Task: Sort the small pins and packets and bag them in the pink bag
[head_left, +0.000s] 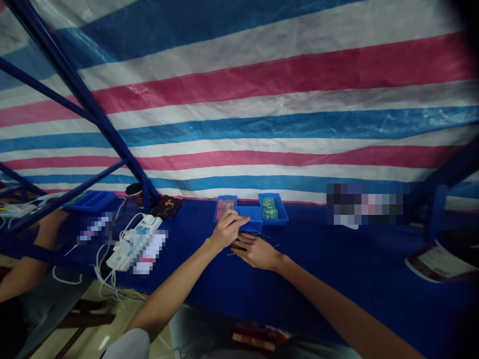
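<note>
My left hand (226,229) is closed, its fingers curled together by the front of the left blue bin (216,214) and over the edge of the middle blue bin (250,213). Whatever sits between those fingertips is hidden. My right hand (258,253) lies palm down on the blue table, fingers stretched out over a loose pile of thin dark and yellowish pin-like pieces (258,234). Several of these stick out around the hand. Pinkish-red pieces (226,204) fill the left bin. Green pieces (269,208) lie in the right blue bin (283,209).
Left of my arms are a white power strip (129,244) with cables, a dark packet (167,206) and a cup (134,193). A blue frame post (112,132) rises there. Beyond it is another person's arm (48,232). A round container (441,259) stands right, before a striped tarp (262,119).
</note>
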### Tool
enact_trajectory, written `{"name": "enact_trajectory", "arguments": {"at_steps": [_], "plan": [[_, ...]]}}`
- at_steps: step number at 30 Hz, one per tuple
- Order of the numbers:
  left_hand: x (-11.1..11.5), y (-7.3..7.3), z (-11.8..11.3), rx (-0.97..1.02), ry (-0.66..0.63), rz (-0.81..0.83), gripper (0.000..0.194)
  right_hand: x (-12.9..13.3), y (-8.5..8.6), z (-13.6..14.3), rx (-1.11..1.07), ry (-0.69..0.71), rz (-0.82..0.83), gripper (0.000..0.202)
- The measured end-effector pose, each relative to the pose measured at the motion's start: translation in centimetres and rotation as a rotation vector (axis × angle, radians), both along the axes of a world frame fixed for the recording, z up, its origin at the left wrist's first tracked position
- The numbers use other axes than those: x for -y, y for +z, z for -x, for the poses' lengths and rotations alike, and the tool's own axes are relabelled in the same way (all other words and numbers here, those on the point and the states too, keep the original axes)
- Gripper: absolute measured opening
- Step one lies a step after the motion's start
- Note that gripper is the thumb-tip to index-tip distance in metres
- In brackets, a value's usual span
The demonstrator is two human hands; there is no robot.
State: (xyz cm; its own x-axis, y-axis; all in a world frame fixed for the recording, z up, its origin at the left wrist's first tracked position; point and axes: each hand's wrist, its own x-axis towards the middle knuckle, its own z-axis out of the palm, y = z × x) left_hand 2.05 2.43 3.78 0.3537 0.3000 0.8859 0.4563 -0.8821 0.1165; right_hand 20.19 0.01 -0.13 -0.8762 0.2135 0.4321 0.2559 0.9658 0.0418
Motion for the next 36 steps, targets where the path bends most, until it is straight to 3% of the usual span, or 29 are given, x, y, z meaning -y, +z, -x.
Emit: {"name": "enact_trajectory", "arguments": {"at_steps": [8, 12, 17, 22, 31, 36], "plan": [[-5.3, 5.1, -1.1, 0.099, 0.080, 0.193, 0.022, -0.2, -0.5, -0.1, 0.010, 0.021, 0.004, 0.029], [-9.5, 5.9, -1.4, 0.049, 0.152, 0.347, 0.020, -0.1, -0.2, -0.2, 0.003, 0.020, 0.012, 0.028], [-14.0, 4.8, -1.9, -0.072, 0.227, 0.642, 0.017, 0.0, -0.3, -0.2, 0.008, 0.004, 0.026, 0.029], [-16.4, 3.1, -2.4, -0.138, 0.226, 0.812, 0.022, 0.1, -0.6, 0.0, -0.008, -0.015, 0.037, 0.030], [-17.1, 0.0, -2.5, -0.267, 0.215, 0.894, 0.021, 0.5, -0.1, -0.5, -0.098, -0.138, 0.088, 0.046], [-16.5, 0.2, -2.5, -0.304, 0.250, 0.890, 0.023, 0.2, 1.2, -0.6, -0.306, -0.168, 0.108, 0.035]]}}
